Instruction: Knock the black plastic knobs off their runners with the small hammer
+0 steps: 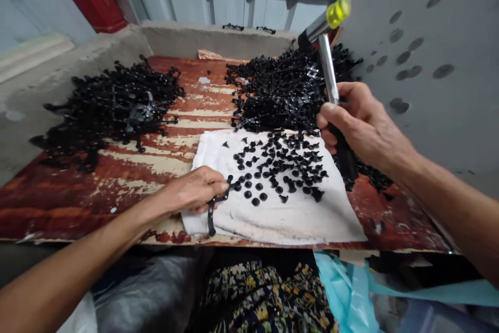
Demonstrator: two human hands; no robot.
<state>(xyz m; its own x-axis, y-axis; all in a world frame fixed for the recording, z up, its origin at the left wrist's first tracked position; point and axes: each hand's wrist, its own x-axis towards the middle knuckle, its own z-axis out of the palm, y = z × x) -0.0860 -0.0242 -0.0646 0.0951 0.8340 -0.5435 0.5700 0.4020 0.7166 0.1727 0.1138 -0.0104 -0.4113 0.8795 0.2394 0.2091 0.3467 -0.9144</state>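
My right hand (pixel 360 122) is closed round the black grip of a small hammer (pixel 329 57), raised with its yellow and metal head up at the back right. My left hand (pixel 195 190) pinches a black plastic sprue piece (pixel 216 205) against the left edge of a white cloth (pixel 280 218). Several small black round parts (pixel 278 164) lie scattered on the cloth between both hands.
A worn red-painted board (pixel 97 187) carries the cloth. A heap of black sprues (pixel 107 107) sits at the left, another black sprue heap (pixel 280 89) behind the cloth. A grey panel (pixel 436 63) rises at right. Patterned fabric (pixel 265 291) and blue plastic (pixel 351 281) lie below.
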